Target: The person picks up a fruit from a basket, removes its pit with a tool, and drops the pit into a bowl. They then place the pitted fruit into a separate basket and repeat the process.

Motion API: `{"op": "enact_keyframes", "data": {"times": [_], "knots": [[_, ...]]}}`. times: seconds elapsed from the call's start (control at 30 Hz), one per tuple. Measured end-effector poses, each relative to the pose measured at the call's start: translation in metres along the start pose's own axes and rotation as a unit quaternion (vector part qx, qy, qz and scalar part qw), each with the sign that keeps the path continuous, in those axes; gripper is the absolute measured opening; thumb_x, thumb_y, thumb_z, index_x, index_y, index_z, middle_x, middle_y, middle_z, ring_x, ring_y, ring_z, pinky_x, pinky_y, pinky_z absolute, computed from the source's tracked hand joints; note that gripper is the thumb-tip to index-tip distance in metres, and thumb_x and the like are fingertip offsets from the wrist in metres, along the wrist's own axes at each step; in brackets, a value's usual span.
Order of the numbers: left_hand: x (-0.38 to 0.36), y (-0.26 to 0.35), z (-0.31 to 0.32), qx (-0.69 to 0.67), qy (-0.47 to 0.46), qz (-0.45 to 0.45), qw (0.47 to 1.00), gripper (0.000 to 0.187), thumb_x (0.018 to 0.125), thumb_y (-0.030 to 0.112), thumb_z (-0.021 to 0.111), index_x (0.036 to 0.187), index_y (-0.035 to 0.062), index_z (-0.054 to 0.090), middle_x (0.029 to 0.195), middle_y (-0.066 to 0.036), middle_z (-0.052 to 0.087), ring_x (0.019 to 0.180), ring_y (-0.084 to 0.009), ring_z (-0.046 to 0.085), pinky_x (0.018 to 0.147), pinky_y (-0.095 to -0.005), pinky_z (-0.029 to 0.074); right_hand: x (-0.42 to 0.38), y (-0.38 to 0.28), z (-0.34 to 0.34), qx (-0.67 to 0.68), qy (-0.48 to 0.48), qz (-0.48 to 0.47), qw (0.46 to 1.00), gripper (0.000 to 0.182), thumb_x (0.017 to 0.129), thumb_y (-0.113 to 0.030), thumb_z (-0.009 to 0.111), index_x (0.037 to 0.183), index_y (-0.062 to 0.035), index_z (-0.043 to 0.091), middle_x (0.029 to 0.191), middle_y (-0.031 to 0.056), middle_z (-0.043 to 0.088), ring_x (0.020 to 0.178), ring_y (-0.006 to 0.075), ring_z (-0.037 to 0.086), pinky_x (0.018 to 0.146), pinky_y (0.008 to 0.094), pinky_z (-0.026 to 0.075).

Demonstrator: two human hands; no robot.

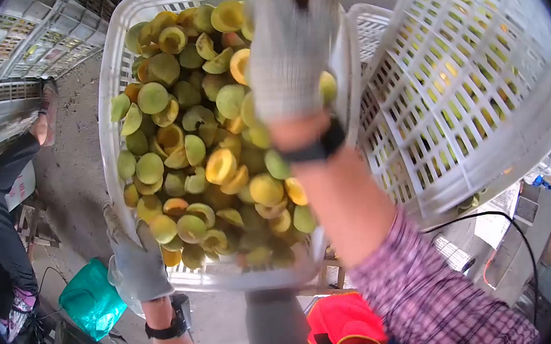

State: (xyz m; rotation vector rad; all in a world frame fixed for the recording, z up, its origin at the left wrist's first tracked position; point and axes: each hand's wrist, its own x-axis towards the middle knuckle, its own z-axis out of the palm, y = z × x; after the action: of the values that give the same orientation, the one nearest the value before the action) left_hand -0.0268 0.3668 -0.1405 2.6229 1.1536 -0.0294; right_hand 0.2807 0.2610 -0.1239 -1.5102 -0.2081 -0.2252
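Steadily, I'm bracing the crate (pixel 105 123) at lower left, left hand (pixel 142 265) fingers closed around its rim to limit shifting, while my right hand (pixel 293 54) is blurring past top centre, finger spread unclear, and fruit (pixel 153 98) is lying inside, mid-frame.

This looks like a fruit-processing workshop or packing shed: a white plastic crate (pixel 107 133) full of halved green and yellow fruit (pixel 150 168) sits near the centre, and a slatted basket (pixel 486 175) of more fruit tilts at two o'clock. Other slatted crates (pixel 35 29) stand at ten o'clock on a dirty grey floor (pixel 72 147).
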Motion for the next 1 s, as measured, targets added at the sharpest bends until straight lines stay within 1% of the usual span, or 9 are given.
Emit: {"op": "enact_keyframes", "data": {"times": [0.03,0.1,0.2,0.47,0.63,0.77,0.87,0.93,1.0], "knots": [[-0.01,0.0,-0.002,0.034,-0.026,-0.092,0.995,0.056,0.085,0.019,0.052,0.136,0.0061,0.035,0.125,-0.02,0.051,0.106,-0.036,0.055,0.086,-0.0402,0.046,-0.038,-0.047,-0.014,0.08,0.005,0.149,0.986,0.03,0.081,-0.012,0.062,0.106,-0.0004,0.049,0.074,0.008,0.055,0.063,0.0217,0.055,0.062,0.0327,0.046],[-0.019,-0.013,0.006,0.021,0.018,-0.075,0.997,0.052,0.086,0.024,0.05,0.134,0.0075,0.038,0.117,-0.019,0.056,0.098,-0.0358,0.059,0.08,-0.0414,0.047,-0.108,-0.054,-0.045,0.097,-0.005,0.198,0.975,0.037,0.078,-0.011,0.066,0.111,-0.0019,0.051,0.087,0.0094,0.057,0.074,0.0208,0.057,0.064,0.0311,0.046],[-0.023,-0.031,0.015,-0.084,0.039,-0.055,0.994,0.045,0.087,0.028,0.051,0.127,0.0082,0.045,0.105,-0.02,0.061,0.093,-0.0367,0.06,0.075,-0.0431,0.047,-0.174,-0.092,-0.117,0.005,-0.261,0.149,0.954,0.026,0.077,-0.01,0.068,0.099,-0.0054,0.055,0.082,0.0113,0.057,0.073,0.0256,0.057,0.065,0.0341,0.046],[-0.019,-0.042,0.021,0.035,0.078,-0.076,0.993,0.034,0.087,0.034,0.053,0.109,0.0097,0.056,0.088,-0.021,0.064,0.082,-0.0405,0.06,0.07,-0.0455,0.048,-0.236,-0.06,-0.215,-0.263,-0.473,-0.132,0.83,0.02,0.075,-0.022,0.066,0.089,-0.0105,0.058,0.073,0.0075,0.057,0.071,0.0275,0.059,0.063,0.0415,0.045],[-0.008,-0.114,0.053,-0.195,0.07,0.025,0.978,0.031,0.084,0.029,0.059,0.102,0.0036,0.061,0.088,-0.017,0.067,0.078,-0.0312,0.064,0.069,-0.0384,0.049,-0.251,-0.041,-0.214,-0.269,-0.353,-0.201,0.873,0.021,0.072,-0.028,0.068,0.085,-0.0129,0.061,0.065,0.0081,0.057,0.059,0.0288,0.058,0.064,0.0435,0.046],[-0.08,-0.057,0.025,-0.149,0.1,-0.122,0.976,0.032,0.082,0.021,0.062,0.104,-0.0032,0.06,0.091,-0.018,0.066,0.088,-0.0292,0.064,0.075,-0.0374,0.048,-0.262,-0.039,-0.222,-0.269,-0.344,-0.267,0.859,0.027,0.07,-0.031,0.072,0.084,-0.0118,0.059,0.067,0.0085,0.057,0.062,0.0282,0.057,0.064,0.0388,0.044],[-0.085,-0.061,0.053,-0.5,0.244,-0.156,0.816,0.031,0.084,0.012,0.059,0.11,-0.0042,0.054,0.099,-0.012,0.061,0.087,-0.0206,0.059,0.074,-0.0308,0.048,-0.247,-0.044,-0.222,-0.181,-0.33,-0.261,0.889,0.023,0.07,-0.023,0.073,0.082,-0.0122,0.058,0.069,0.0061,0.055,0.065,0.0288,0.055,0.064,0.0391,0.043],[-0.092,-0.055,0.089,-0.708,0.302,-0.139,0.623,0.043,0.085,0.002,0.051,0.127,-0.0038,0.04,0.113,-0.017,0.053,0.095,-0.0243,0.056,0.084,-0.0329,0.049,-0.245,-0.039,-0.22,-0.19,-0.314,-0.255,0.895,0.022,0.069,-0.019,0.073,0.082,-0.0104,0.058,0.072,0.0072,0.055,0.069,0.0293,0.055,0.065,0.0392,0.043],[-0.095,-0.039,0.06,-0.68,0.284,-0.172,0.654,0.044,0.085,0.0,0.049,0.128,-0.004,0.038,0.115,-0.018,0.052,0.098,-0.0253,0.056,0.087,-0.0338,0.048,-0.254,-0.037,-0.213,-0.202,-0.304,-0.246,0.898,0.022,0.069,-0.019,0.073,0.083,-0.0101,0.058,0.073,0.0076,0.055,0.07,0.0293,0.055,0.066,0.0393,0.043]]}}
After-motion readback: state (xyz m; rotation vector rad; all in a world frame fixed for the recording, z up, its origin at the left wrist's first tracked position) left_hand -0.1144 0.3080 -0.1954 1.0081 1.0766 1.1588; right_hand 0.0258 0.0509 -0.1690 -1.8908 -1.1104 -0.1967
